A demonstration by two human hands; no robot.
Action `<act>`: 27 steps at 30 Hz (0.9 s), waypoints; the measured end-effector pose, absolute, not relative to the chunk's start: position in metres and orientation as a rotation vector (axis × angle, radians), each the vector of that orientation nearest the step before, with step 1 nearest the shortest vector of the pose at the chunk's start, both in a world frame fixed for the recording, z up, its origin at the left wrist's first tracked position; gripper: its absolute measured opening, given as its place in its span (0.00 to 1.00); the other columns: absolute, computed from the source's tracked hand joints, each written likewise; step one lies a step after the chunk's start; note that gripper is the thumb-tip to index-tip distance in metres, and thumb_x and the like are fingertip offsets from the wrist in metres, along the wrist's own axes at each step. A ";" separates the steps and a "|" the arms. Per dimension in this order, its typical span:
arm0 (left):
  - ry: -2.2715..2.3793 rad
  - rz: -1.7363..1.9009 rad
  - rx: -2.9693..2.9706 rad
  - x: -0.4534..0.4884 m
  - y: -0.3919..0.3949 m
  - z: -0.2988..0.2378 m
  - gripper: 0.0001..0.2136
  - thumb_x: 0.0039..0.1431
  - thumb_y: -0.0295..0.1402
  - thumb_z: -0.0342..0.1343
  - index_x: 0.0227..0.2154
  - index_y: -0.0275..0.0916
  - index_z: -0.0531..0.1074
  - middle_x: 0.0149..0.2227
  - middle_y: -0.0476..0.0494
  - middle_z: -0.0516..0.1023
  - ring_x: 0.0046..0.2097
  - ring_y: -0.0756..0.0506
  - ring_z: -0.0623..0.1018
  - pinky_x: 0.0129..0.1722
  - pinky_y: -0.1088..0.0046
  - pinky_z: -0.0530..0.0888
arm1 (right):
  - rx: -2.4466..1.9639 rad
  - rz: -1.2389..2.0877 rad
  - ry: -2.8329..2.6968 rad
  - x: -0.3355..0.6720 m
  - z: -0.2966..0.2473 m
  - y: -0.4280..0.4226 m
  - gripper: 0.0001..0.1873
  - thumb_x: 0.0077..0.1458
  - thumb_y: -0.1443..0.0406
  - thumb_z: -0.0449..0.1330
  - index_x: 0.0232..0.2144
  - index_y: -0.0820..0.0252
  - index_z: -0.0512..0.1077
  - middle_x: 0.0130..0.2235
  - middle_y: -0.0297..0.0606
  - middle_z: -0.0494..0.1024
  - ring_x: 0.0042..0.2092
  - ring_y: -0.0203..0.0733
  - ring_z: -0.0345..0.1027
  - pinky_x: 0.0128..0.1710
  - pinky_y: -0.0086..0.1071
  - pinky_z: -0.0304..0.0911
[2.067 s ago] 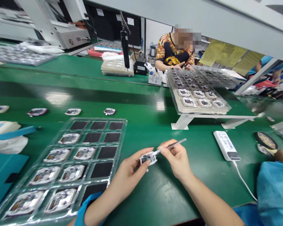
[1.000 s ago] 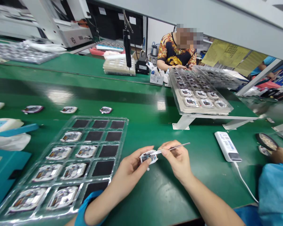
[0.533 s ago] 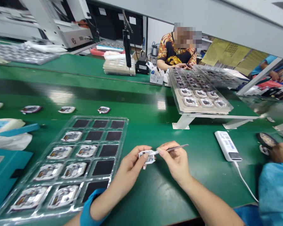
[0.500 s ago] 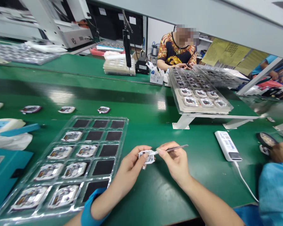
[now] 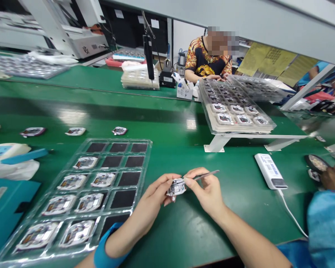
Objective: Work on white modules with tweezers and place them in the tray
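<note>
My left hand (image 5: 153, 199) pinches a small white electronic module (image 5: 176, 187) just above the green bench. My right hand (image 5: 208, 191) grips thin metal tweezers (image 5: 205, 175), whose tip touches the module's top edge. Left of my hands lies a clear plastic tray (image 5: 141, 163) with several similar modules (image 5: 85, 203) and several bare black pockets.
More loose modules (image 5: 119, 130) lie in a row on the belt. A raised tray of modules (image 5: 234, 113) stands on a white stand at the back right. A white power bank (image 5: 269, 171) with a cable lies right. A co-worker's hand (image 5: 333, 178) reaches a black dish (image 5: 315, 163).
My left hand has turned the module, tilting it more on edge, and the tweezers have stayed at its top edge. The co-worker's hand at the right has moved closer to the dish.
</note>
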State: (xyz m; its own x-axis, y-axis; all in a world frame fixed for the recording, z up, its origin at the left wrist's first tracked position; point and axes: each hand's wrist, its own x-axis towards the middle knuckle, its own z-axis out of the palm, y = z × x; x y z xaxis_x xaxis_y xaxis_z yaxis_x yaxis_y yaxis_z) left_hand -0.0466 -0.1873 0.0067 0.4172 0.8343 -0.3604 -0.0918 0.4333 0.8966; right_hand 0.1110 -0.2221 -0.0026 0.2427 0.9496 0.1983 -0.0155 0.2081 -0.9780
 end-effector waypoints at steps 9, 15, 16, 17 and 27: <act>0.932 0.706 1.051 -0.049 -0.187 0.004 0.13 0.59 0.41 0.56 0.40 0.38 0.76 0.31 0.48 0.74 0.29 0.49 0.69 0.28 0.74 0.64 | -1.191 0.985 -0.953 0.112 -0.003 -0.218 0.10 0.49 0.59 0.69 0.26 0.57 0.75 0.26 0.33 0.78 0.29 0.39 0.72 0.32 0.32 0.67; 0.931 0.723 1.233 -0.048 -0.190 0.004 0.10 0.59 0.38 0.54 0.40 0.40 0.76 0.29 0.49 0.74 0.27 0.48 0.68 0.28 0.73 0.66 | -1.213 0.943 -0.941 0.111 -0.004 -0.217 0.11 0.49 0.57 0.69 0.26 0.57 0.75 0.25 0.32 0.78 0.28 0.38 0.71 0.31 0.32 0.67; 0.932 0.723 1.251 -0.048 -0.190 0.004 0.10 0.60 0.37 0.54 0.40 0.40 0.76 0.29 0.49 0.74 0.27 0.48 0.68 0.28 0.72 0.66 | -1.211 0.945 -0.940 0.111 -0.004 -0.217 0.12 0.49 0.57 0.69 0.25 0.57 0.75 0.25 0.32 0.78 0.28 0.38 0.71 0.31 0.32 0.67; 0.933 0.722 1.265 -0.048 -0.190 0.004 0.10 0.60 0.37 0.53 0.40 0.40 0.76 0.29 0.49 0.74 0.27 0.48 0.69 0.28 0.72 0.66 | -1.209 0.950 -0.940 0.111 -0.005 -0.217 0.12 0.49 0.56 0.69 0.25 0.58 0.75 0.25 0.32 0.78 0.28 0.38 0.71 0.31 0.32 0.67; 0.905 0.679 1.248 -0.050 -0.188 0.002 0.13 0.58 0.36 0.56 0.44 0.40 0.75 0.28 0.49 0.74 0.28 0.48 0.69 0.27 0.73 0.65 | -1.145 1.005 -0.908 0.112 -0.006 -0.217 0.10 0.48 0.59 0.70 0.26 0.57 0.75 0.27 0.34 0.80 0.30 0.39 0.73 0.33 0.33 0.69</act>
State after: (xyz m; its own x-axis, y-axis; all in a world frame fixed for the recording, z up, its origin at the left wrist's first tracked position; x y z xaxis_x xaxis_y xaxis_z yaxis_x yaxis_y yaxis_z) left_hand -0.0504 -0.1882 0.0016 0.4978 0.8436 -0.2014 0.0430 0.2079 0.9772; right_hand 0.1124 -0.2172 -0.0055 0.2996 0.9521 0.0620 -0.1577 0.1135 -0.9810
